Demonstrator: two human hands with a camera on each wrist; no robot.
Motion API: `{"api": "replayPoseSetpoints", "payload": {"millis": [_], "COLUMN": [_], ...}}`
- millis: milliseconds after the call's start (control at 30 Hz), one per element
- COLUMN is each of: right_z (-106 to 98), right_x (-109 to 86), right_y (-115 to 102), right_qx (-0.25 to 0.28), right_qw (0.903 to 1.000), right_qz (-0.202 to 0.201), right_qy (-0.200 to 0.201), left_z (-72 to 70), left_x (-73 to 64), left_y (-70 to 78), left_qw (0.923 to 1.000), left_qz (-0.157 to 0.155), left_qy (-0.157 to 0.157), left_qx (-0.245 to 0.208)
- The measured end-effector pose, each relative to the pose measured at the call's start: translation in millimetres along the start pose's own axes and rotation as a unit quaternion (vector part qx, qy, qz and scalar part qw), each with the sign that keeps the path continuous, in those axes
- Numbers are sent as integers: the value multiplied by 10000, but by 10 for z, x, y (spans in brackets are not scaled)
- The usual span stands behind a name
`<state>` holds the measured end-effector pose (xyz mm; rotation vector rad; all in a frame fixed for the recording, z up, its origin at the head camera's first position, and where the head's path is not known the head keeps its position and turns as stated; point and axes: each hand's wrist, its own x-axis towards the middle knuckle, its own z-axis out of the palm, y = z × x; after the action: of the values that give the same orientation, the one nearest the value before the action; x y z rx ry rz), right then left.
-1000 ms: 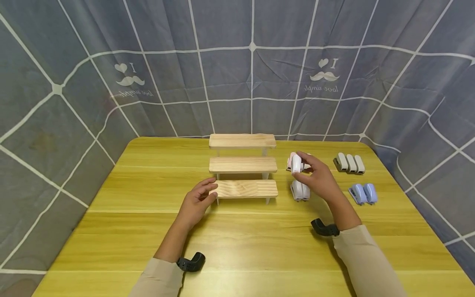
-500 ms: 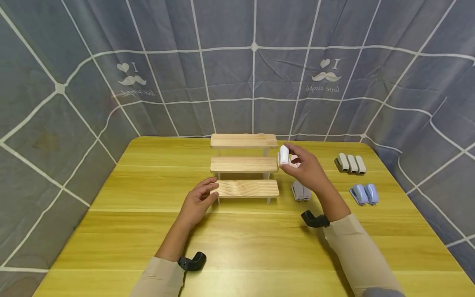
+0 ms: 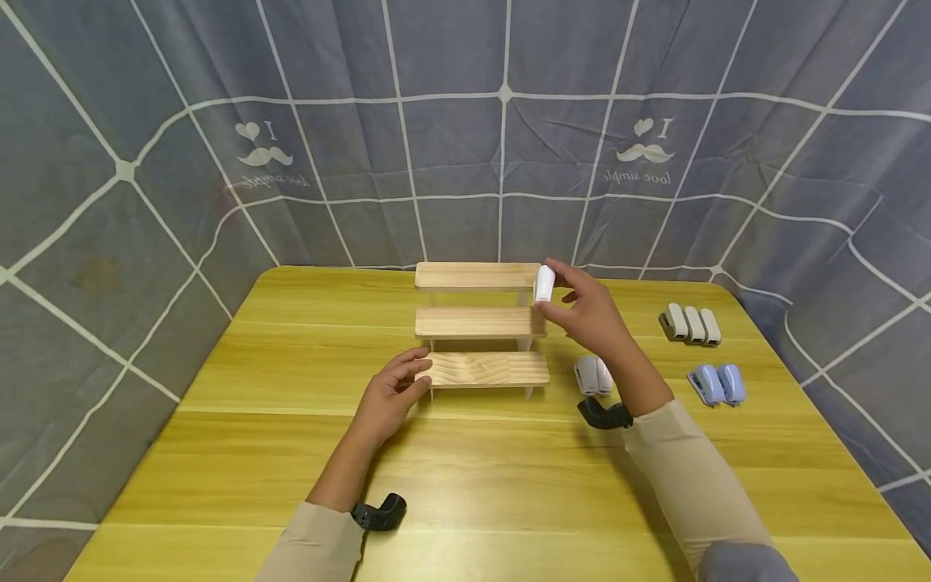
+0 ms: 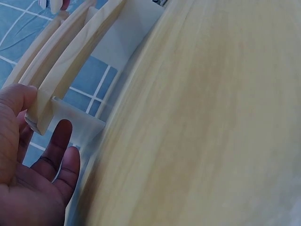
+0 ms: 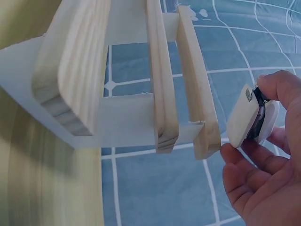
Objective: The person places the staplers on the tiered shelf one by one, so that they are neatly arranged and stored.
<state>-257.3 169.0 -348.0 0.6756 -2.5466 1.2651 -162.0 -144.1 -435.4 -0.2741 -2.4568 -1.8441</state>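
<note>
On a wooden table, the left end of a three-tier stand is pinched lightly at its lowest board by the left hand. Just beside the top board's right end, a white stapler is held aloft between thumb and curled fingers of the right hand. Two pale staplers are partly covered by that arm; farther right, three cream staplers are lined up behind two blue staplers.
</note>
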Motion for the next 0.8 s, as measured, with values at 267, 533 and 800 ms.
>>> {"api": "replayPoseSetpoints", "payload": {"millis": [267, 533, 800], "right_z": [26, 124, 273], "right_x": [126, 308, 472], "right_y": [-102, -258, -349], "right_qx": [260, 434, 754], "right_qw": [9996, 9982, 9955], "right_qz": [-85, -334, -342], "right_qy": [-77, -239, -458], "left_z": [-17, -43, -54], "left_x": [66, 71, 33], "left_y": [-210, -214, -43], "left_qw": [10000, 9994, 9985], "left_qz": [2, -131, -278], "left_qy": [67, 29, -169], "left_qx": [-25, -326, -449]}}
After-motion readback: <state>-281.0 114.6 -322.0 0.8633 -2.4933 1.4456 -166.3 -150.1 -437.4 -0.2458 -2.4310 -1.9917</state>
